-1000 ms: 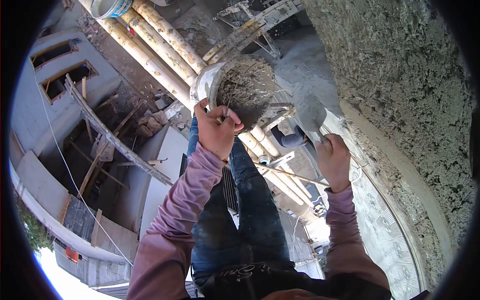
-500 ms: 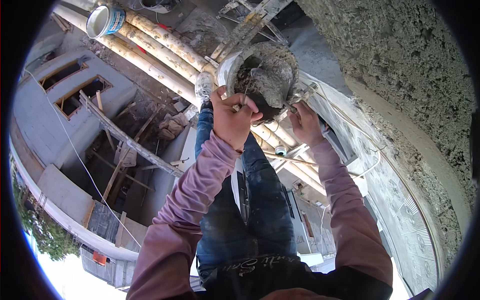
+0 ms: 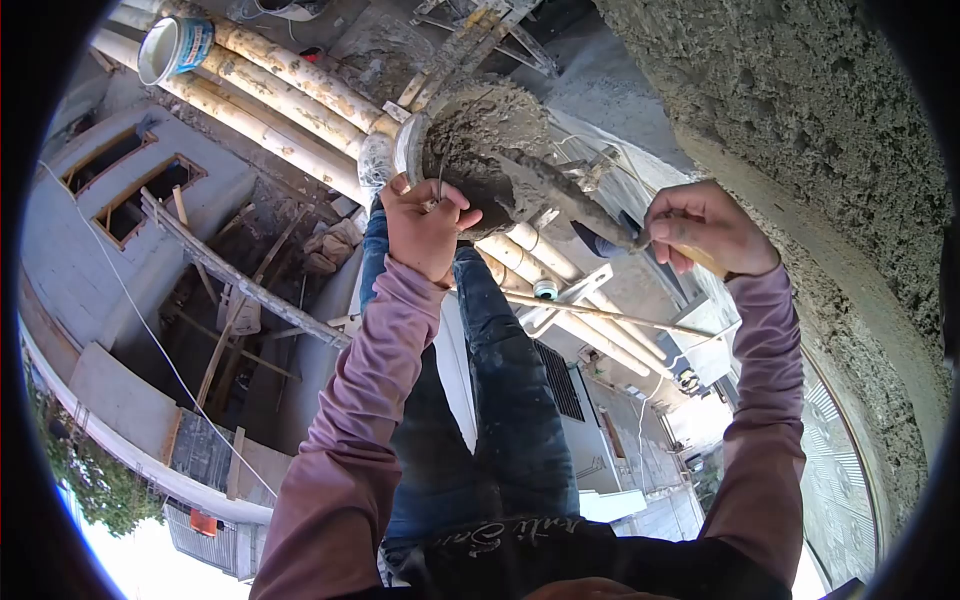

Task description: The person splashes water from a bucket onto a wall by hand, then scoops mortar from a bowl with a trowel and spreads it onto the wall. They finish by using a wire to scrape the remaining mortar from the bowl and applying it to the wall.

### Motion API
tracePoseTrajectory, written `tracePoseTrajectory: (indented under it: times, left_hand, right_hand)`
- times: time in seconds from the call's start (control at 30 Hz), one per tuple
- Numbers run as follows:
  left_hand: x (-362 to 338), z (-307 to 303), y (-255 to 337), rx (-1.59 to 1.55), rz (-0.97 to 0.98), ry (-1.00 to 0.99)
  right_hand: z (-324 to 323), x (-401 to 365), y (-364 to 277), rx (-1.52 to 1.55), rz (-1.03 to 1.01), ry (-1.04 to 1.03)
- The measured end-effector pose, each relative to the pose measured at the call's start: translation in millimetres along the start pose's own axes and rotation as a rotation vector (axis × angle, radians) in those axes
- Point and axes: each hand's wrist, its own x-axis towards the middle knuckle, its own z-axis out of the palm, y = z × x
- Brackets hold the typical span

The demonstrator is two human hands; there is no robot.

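A bucket [image 3: 409,148] of wet grey mortar [image 3: 475,130] hangs in front of me, above the poles. My left hand [image 3: 425,228] is closed at its near side, around the thin wire handle [image 3: 441,178]. To the right, my right hand [image 3: 708,232] grips the end of a mortar-coated trowel [image 3: 562,196]. Its blade points left, with the tip over the bucket's mouth, and the handle is mostly hidden by my fingers.
Several bamboo poles [image 3: 290,125] run below, carrying a white-and-blue bucket [image 3: 160,52]. A rough plastered wall [image 3: 790,110] rises close on the right. Far down at left lies a building with window openings [image 3: 125,212]. A shoe [image 3: 376,160] rests on the poles.
My right hand has moved right and away from the bucket, drawing the trowel blade partly out of it. The bucket and my left hand appear slightly farther left.
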Motion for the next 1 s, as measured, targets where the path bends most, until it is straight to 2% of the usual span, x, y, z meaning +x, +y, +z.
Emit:
tracePoseTrajectory:
  times: [0.03, 0.07, 0.13, 0.2, 0.23, 0.27, 0.33, 0.37, 0.4, 0.47, 0.53, 0.57, 0.63, 0.7, 0.83, 0.97, 1.0]
  left_hand:
    - [-2, 3, 0, 0.004, 0.013, 0.021]
    - [-6, 4, 0, 0.009, 0.015, 0.039]
    - [-11, 4, 1, 0.023, 0.018, 0.062]
    - [-12, 1, 7, -0.001, -0.007, 0.060]
    - [-12, 4, 11, 0.009, 0.013, 0.073]
    - [-16, 11, 12, 0.027, 0.020, 0.082]
    - [-24, 18, 17, 0.053, 0.037, 0.073]
    - [-26, 20, 21, 0.085, 0.035, 0.052]
    - [-29, 22, 25, 0.118, 0.028, 0.035]
    - [-32, 25, 32, 0.165, -0.001, -0.003]
    - [-33, 32, 37, 0.167, 0.019, -0.025]
    - [-36, 35, 37, 0.169, 0.020, -0.031]
    - [-27, 35, 39, 0.157, 0.011, -0.043]
    - [-21, 28, 40, 0.139, -0.003, -0.055]
    - [-12, 24, 38, 0.110, 0.013, -0.041]
    - [-4, 17, 35, 0.092, 0.037, 0.015]
    - [0, 12, 31, 0.050, 0.020, 0.015]
  right_hand:
    - [-26, 13, 7, 0.104, 0.026, -0.023]
    - [-41, 23, 11, 0.096, 0.015, 0.146]
    - [-24, 8, 16, -0.559, -0.093, 0.854]
    - [29, -56, 19, -0.407, -0.140, 1.128]
    - [48, -82, 37, -0.353, -0.143, 1.159]
    - [72, -93, 41, -0.294, -0.091, 1.156]
    - [90, -83, 54, -0.539, -0.006, 1.070]
    - [91, -67, 56, -0.652, -0.034, 0.970]
    - [90, -40, 68, -0.736, -0.202, 0.973]
    - [88, 26, 89, -0.864, -0.115, 0.916]
    - [84, 103, 107, -0.962, -0.152, 0.903]
    - [88, 128, 112, -1.021, -0.229, 0.905]
    - [93, 141, 108, -0.955, -0.194, 0.875]
    - [99, 139, 109, -0.852, -0.204, 0.857]
    - [102, 83, 108, -0.619, -0.341, 0.835]
    - [97, 50, 57, -0.574, -0.385, 0.701]
    - [90, 46, 45, -0.592, -0.497, 0.645]
